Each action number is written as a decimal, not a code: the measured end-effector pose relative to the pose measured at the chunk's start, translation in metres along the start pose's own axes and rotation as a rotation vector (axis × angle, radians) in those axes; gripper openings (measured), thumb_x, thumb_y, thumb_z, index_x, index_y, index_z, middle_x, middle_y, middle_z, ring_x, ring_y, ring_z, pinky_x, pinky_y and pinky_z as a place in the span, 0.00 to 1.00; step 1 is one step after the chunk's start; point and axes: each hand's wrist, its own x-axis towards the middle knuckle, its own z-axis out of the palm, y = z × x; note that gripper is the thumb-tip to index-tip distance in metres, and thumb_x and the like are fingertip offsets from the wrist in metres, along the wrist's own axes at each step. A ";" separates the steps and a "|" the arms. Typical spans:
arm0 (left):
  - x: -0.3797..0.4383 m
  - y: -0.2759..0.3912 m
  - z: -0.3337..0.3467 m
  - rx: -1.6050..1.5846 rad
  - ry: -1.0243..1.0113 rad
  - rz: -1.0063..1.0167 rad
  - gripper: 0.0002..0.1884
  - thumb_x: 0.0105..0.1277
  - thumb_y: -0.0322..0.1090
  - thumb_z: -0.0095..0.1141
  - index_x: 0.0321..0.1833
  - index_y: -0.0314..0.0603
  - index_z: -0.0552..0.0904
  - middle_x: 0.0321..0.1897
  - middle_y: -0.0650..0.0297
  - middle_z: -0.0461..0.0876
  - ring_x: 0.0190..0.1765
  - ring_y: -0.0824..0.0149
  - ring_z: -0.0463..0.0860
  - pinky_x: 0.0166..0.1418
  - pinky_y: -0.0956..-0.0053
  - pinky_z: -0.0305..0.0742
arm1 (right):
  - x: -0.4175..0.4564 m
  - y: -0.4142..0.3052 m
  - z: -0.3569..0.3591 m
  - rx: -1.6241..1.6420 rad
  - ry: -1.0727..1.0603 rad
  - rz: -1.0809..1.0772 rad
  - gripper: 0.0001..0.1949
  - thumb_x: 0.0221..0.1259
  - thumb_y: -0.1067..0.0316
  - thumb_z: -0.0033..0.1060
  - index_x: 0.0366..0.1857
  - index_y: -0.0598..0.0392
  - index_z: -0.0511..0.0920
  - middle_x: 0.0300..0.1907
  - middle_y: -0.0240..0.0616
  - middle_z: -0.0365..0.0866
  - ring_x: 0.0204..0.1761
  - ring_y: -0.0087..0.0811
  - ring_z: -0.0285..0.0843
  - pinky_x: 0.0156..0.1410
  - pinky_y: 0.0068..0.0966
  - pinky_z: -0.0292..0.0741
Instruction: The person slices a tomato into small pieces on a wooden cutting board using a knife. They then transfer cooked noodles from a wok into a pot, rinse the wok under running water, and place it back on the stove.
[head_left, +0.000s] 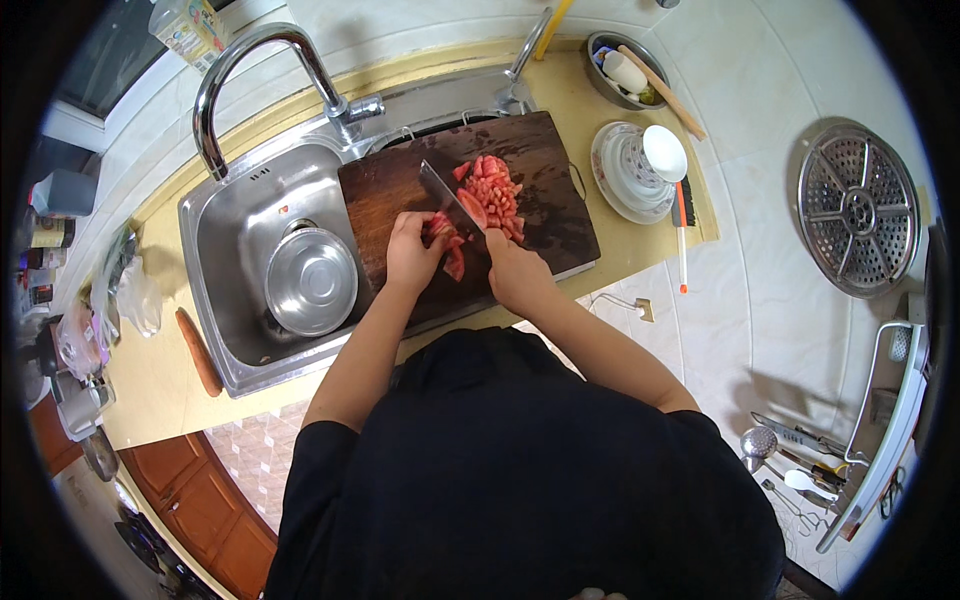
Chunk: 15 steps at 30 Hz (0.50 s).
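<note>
My right hand (517, 274) grips the handle of a kitchen knife (452, 196), a cleaver-like blade that slants up and left over a dark wooden cutting board (394, 176). My left hand (412, 253) holds tomato wedges (444, 229) against the board, just left of the blade. One wedge (454, 264) hangs below the fingertips. Beyond the blade to the right lies a pile of diced tomato (495, 191), with a larger slice (471, 206) close along the blade. My fingers hide part of the held tomato, and the knife handle is covered by my right hand.
Left of the board is a steel sink (240, 217) with a metal bowl (312, 281) under a curved faucet (281, 31). A carrot (199, 352) lies by the sink. Stacked bowls and plates (626, 172) and a metal basin (600, 79) stand to the right.
</note>
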 end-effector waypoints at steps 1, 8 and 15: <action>-0.001 -0.001 0.000 -0.002 0.001 -0.001 0.16 0.56 0.30 0.70 0.46 0.35 0.82 0.43 0.53 0.80 0.45 0.52 0.82 0.51 0.64 0.79 | 0.003 -0.001 0.000 -0.002 -0.006 -0.003 0.17 0.61 0.72 0.49 0.54 0.57 0.63 0.41 0.60 0.82 0.41 0.64 0.80 0.47 0.55 0.75; 0.000 0.000 -0.001 0.092 -0.011 0.049 0.18 0.55 0.26 0.70 0.49 0.36 0.82 0.44 0.56 0.79 0.41 0.60 0.85 0.45 0.70 0.81 | 0.025 0.000 0.023 -0.012 0.001 -0.011 0.17 0.64 0.72 0.45 0.56 0.58 0.62 0.43 0.57 0.81 0.43 0.60 0.82 0.47 0.50 0.78; -0.006 0.001 -0.002 -0.027 0.035 -0.044 0.16 0.56 0.27 0.70 0.47 0.37 0.80 0.44 0.54 0.78 0.42 0.56 0.83 0.46 0.67 0.80 | 0.003 -0.001 0.000 0.095 0.096 -0.024 0.17 0.62 0.71 0.49 0.54 0.55 0.63 0.41 0.59 0.81 0.41 0.66 0.79 0.47 0.56 0.75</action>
